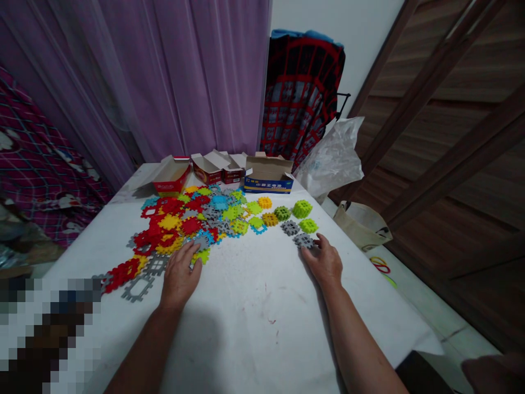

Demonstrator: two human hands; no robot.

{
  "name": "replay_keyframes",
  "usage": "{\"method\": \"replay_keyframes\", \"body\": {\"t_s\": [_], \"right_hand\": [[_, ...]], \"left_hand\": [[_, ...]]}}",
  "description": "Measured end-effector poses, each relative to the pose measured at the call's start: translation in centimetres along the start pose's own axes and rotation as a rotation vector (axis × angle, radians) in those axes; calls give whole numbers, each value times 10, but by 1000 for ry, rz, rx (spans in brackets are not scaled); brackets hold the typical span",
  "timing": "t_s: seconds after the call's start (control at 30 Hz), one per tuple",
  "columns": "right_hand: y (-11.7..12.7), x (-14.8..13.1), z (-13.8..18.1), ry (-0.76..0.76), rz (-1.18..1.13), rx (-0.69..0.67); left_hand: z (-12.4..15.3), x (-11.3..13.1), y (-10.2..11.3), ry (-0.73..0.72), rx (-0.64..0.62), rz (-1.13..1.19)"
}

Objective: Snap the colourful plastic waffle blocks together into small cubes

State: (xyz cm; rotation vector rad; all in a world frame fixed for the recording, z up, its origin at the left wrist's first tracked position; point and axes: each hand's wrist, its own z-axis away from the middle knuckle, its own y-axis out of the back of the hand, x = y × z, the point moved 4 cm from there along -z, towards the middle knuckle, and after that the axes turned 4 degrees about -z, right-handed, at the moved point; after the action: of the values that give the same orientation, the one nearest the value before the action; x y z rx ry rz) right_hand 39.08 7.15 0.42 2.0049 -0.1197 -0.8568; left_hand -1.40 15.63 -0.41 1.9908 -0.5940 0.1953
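Observation:
My left hand (180,273) rests over the front of a pile of toothed plastic building pieces (191,225), thumb apart from the fingers. Its fingertips touch or lie just beside a grey-blue piece (204,239), and a lime green piece (204,256) shows by the thumb. On the right, my right hand (326,262) has thumb and fingers around the near edge of a grey building block (303,241) on the table. Close by sit another grey block (290,227), two lime green blocks (302,208), an olive block (282,213) and two yellow-orange blocks (269,219).
Open red cardboard boxes (174,180) and a blue battery box (268,186) line the back of the white table (254,328). A clear plastic bag (334,158) stands at the back right. Beyond the right edge is a beige bag (361,224) on the floor.

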Motion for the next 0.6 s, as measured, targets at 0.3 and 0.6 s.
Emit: {"method": "replay_keyframes", "body": {"t_s": [0.3, 0.6], "right_hand": [[-1, 6, 0, 139, -45, 160], [-42, -93, 33, 696, -202, 1]], "left_hand": [[1, 0, -2, -6, -6, -5], [2, 3, -2, -28, 38, -33]]}}
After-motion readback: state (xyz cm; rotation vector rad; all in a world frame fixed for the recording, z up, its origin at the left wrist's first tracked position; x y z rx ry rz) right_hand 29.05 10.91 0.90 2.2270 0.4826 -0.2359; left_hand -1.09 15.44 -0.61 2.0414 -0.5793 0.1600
